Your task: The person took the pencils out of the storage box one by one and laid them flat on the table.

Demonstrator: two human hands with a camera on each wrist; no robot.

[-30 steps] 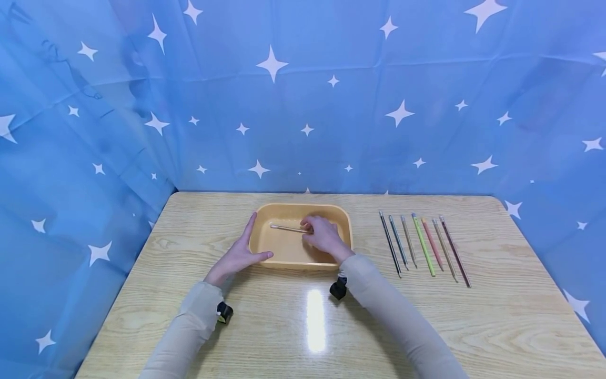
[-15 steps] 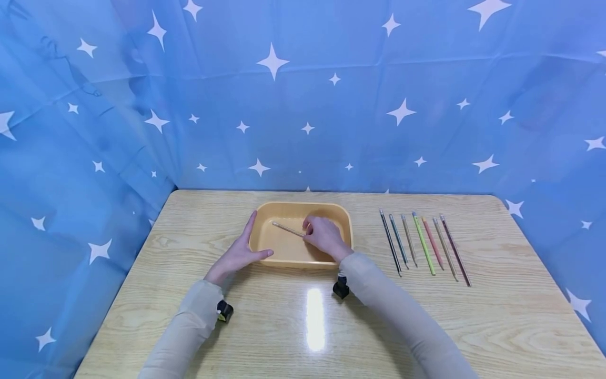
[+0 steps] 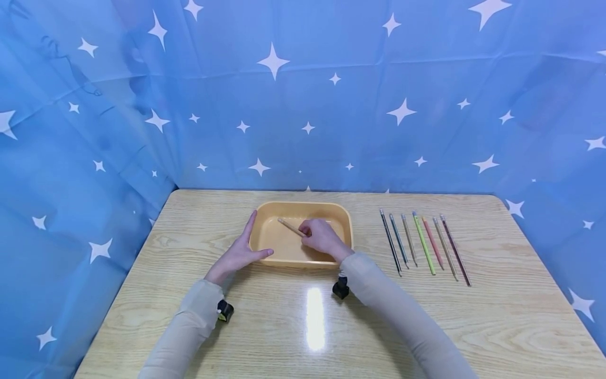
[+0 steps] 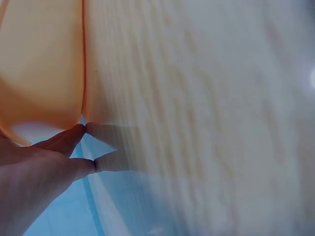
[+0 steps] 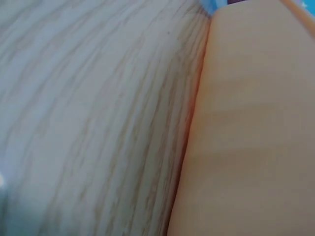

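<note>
In the head view, a tan pencil (image 3: pixel 290 227) is slanted over the floor of a shallow orange-yellow plastic tray (image 3: pixel 284 263), pale end toward the far left. My right hand (image 3: pixel 322 237) reaches in over the near rim and pinches the pencil's nearer part between thumb and fingers, covering its other end. Thumb and fingers of my left hand (image 3: pixel 236 257) are spread straight along the tray's near left corner, touching it. The left wrist view shows straight fingers (image 4: pixel 74 140) of that hand beside the tray wall (image 4: pixel 49 64). Only the tray's outer wall (image 5: pixel 246 128) and tabletop fill the right wrist view.
Several pencils lie in a loose row right of the tray, among them a black one (image 3: pixel 390 243), a bright green one (image 3: pixel 424 245), a pink one (image 3: pixel 433 244) and a dark maroon one (image 3: pixel 455 251). A blue star-patterned curtain (image 3: pixel 312 105) hangs behind the wooden table (image 3: pixel 265 337).
The pencil in my right hand has turned from nearly level to a steeper slant, its pale end shifting away and to the right. My left hand stays at the tray corner.
</note>
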